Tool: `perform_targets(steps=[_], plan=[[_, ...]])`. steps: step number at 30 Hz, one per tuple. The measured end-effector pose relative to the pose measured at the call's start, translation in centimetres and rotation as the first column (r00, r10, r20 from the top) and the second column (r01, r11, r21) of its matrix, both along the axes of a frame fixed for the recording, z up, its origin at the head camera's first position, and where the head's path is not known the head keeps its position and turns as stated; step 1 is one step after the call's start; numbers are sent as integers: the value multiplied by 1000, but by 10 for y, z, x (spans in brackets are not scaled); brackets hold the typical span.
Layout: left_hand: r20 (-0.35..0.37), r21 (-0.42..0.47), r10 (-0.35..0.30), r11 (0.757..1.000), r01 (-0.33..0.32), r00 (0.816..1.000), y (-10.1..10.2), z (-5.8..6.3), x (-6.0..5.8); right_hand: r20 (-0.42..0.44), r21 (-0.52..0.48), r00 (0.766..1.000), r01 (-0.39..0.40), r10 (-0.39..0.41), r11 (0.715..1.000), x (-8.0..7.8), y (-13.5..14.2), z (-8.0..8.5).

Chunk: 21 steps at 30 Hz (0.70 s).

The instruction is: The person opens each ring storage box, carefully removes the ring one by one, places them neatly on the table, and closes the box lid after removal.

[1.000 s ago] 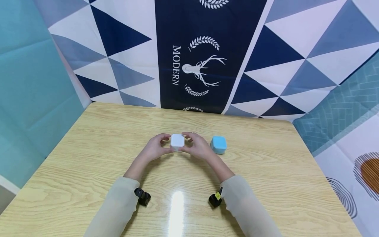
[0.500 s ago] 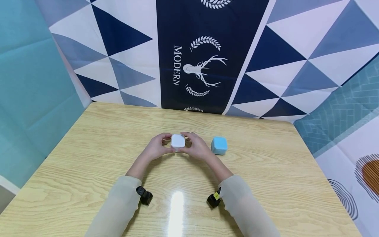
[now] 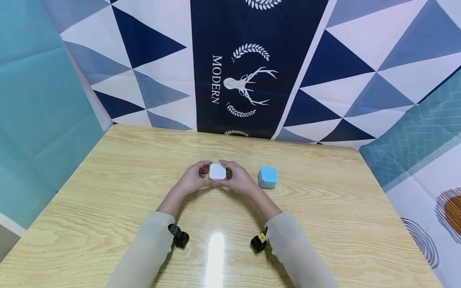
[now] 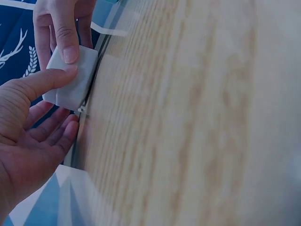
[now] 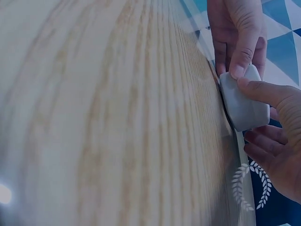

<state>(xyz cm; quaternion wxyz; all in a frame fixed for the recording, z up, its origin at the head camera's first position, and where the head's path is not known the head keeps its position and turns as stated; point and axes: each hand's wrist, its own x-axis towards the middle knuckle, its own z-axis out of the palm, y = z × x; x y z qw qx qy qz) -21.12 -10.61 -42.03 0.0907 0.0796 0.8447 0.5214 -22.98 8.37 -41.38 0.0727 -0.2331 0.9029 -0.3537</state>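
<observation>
Both hands hold a small white rounded block (image 3: 217, 172) at the middle of the wooden table. My left hand (image 3: 194, 177) grips it from the left, and my right hand (image 3: 235, 178) grips it from the right. In the left wrist view the two thumbs lie with their tips close together on the near face of the white block (image 4: 77, 87), across which a faint seam line runs. Fingers of both hands reach round toward its far side and are partly hidden. A light blue rounded block (image 3: 267, 177) stands just right of the right hand, untouched.
The wooden table (image 3: 126, 192) reaches back to a patterned cloth (image 3: 158, 76) hanging behind it. Plain teal cloth (image 3: 39, 120) hangs along the left side. A bright light reflection lies on the tabletop between the forearms.
The thumbs have slid closer together on the white block's near face. The white block looks slightly tipped, with less of its front showing. The blue block stays put.
</observation>
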Motion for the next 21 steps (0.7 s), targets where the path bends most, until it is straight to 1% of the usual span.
perform_targets(steps=[6,11,14,18,21], plan=[[9,31,-18,999,18,1000,1,-4,-4,2,-9,1000,-7,7,1000,0,0,1],[0,55,-52,997,52,999,1,-6,-6,13,0,1000,-3,3,1000,1,0,3],[-2,68,-61,996,61,998,1,-7,-7,19,5,1000,-2,2,1000,1,0,3],[-4,70,-69,995,69,998,1,-8,-7,11,17,1000,-5,5,1000,1,-1,4],[-5,54,-75,996,75,997,2,-8,-7,8,27,1000,-6,5,1000,1,-1,4]])
